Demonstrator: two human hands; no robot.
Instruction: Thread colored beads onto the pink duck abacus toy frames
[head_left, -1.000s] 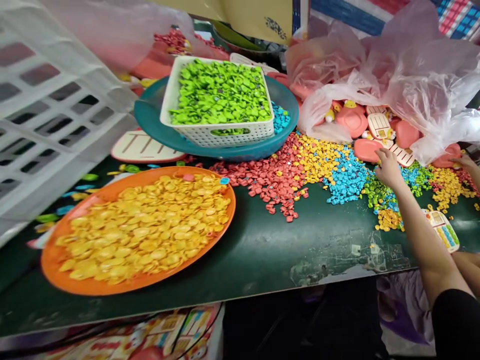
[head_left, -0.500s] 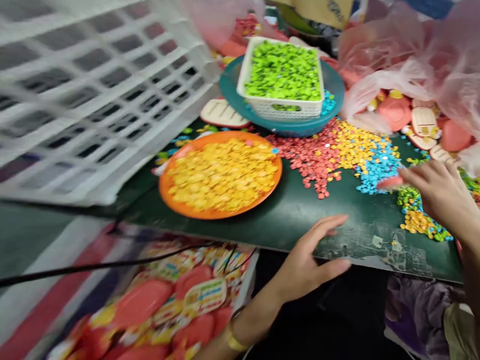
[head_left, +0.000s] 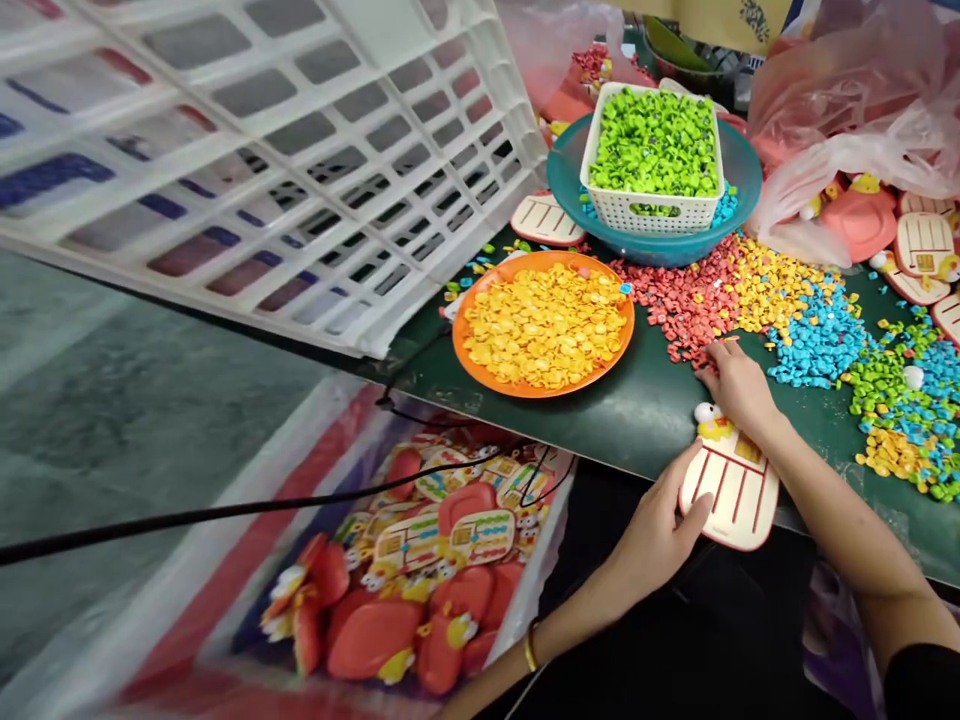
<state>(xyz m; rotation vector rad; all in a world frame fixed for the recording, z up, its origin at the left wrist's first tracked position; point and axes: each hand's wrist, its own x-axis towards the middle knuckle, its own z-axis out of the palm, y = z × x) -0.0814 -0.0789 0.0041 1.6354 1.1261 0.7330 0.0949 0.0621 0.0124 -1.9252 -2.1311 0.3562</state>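
My left hand grips the left edge of a cream toy board with dark red lines, a red rim and a yellow bird head with white eyes at its top. The board is tilted over the table's front edge. My right hand reaches past the board, its fingers bent together at the near edge of a pile of small red pieces. Whatever its fingertips hold is hidden. Beside that pile lie yellow pieces and blue pieces.
An orange plate of yellow pieces stands left. Behind it, a white basket of green pieces sits in a blue bowl. A white crate leans at left. Below, a bag holds finished-looking toy boards; a black cable crosses it.
The toy board has gone from my right hand to my left, which was open and empty. My right hand has moved left to the red pieces. The view has turned left.
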